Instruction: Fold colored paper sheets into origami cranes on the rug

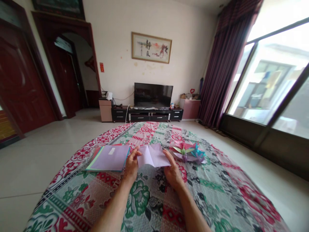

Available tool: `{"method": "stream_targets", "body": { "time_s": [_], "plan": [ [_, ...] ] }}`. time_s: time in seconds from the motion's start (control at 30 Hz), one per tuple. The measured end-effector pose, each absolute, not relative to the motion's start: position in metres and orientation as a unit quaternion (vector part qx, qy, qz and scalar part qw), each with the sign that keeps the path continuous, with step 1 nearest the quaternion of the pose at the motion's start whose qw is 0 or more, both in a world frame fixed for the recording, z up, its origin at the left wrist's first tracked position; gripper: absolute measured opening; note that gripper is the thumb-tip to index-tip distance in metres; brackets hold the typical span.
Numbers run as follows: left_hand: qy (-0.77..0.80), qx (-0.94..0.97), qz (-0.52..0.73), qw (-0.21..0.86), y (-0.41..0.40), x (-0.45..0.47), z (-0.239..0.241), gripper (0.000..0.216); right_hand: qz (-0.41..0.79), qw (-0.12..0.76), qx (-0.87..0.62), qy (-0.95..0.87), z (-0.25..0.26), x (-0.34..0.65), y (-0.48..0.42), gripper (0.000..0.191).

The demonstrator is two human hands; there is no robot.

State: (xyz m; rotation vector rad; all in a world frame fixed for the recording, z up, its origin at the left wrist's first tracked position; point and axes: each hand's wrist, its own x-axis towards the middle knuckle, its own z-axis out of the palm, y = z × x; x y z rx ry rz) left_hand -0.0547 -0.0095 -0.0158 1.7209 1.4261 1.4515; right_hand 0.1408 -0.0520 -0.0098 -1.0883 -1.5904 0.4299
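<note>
On floral cloth [149, 199], left hand [131, 166], right hand [172, 172], fingers pinching creased lilac paper sheet [153, 155], flat paper stack [108, 158] beside.

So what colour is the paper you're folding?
Pale lilac: the paper shows best in the head view.

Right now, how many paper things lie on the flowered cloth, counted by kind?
Loose lilac sheet between the hands: 1
Pack of coloured paper: 1
Heap of folded paper figures: 1; figures in it too small to count
Total: 3
</note>
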Motion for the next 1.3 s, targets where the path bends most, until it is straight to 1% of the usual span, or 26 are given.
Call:
{"method": "stream_targets", "body": {
  "time_s": [0.03,0.17,0.3,0.4,0.5,0.6,0.73,0.83,0.97,1.03,1.1,1.13,1.2,1.23,1.3],
  "plan": [
    [0.516,0.622,0.534,0.249,-0.009,-0.054,-0.018,0.021,0.153,0.542,-0.470,-0.680,-0.009,0.140,-0.053,0.060],
    [0.482,0.654,0.516,0.273,-0.007,-0.052,-0.028,0.020,0.070,0.501,-0.487,-0.712,-0.006,0.141,-0.059,0.040],
    [0.437,0.730,0.479,0.216,-0.007,-0.051,-0.034,0.024,0.012,0.424,-0.526,-0.737,-0.005,0.144,-0.070,0.031],
    [0.421,0.788,0.416,0.171,-0.011,-0.051,-0.029,0.032,0.022,0.367,-0.537,-0.759,-0.006,0.145,-0.077,0.024],
    [0.406,0.835,0.341,0.148,-0.017,-0.054,-0.021,0.025,0.049,0.338,-0.537,-0.771,-0.007,0.146,-0.082,0.022],
    [0.391,0.860,0.303,0.122,-0.019,-0.061,-0.018,0.021,0.043,0.338,-0.541,-0.769,-0.006,0.147,-0.083,0.023],
    [0.386,0.863,0.310,0.102,-0.016,-0.067,-0.020,0.021,0.051,0.358,-0.555,-0.749,-0.002,0.149,-0.084,0.019],
    [0.372,0.865,0.316,0.122,-0.016,-0.067,-0.018,0.025,0.081,0.365,-0.556,-0.742,0.000,0.150,-0.082,0.017],
    [0.352,0.852,0.344,0.177,-0.020,-0.067,-0.006,0.036,0.090,0.379,-0.563,-0.729,-0.002,0.151,-0.080,0.015],
    [0.356,0.835,0.357,0.220,-0.024,-0.069,0.000,0.034,0.094,0.386,-0.562,-0.726,-0.002,0.152,-0.080,0.014],
    [0.373,0.809,0.362,0.275,-0.027,-0.070,0.005,0.024,0.106,0.391,-0.563,-0.720,-0.001,0.152,-0.080,0.013],
    [0.386,0.792,0.362,0.303,-0.029,-0.070,0.005,0.020,0.114,0.391,-0.566,-0.717,-0.001,0.152,-0.080,0.013],
    [0.415,0.763,0.356,0.345,-0.030,-0.069,0.003,0.023,0.123,0.387,-0.579,-0.707,-0.002,0.152,-0.078,0.018],
    [0.426,0.755,0.353,0.353,-0.029,-0.068,0.001,0.026,0.120,0.382,-0.592,-0.699,-0.003,0.153,-0.076,0.022],
    [0.468,0.745,0.345,0.327,-0.028,-0.065,-0.005,0.028,0.096,0.367,-0.627,-0.680,-0.007,0.153,-0.071,0.028]
  ]
}}
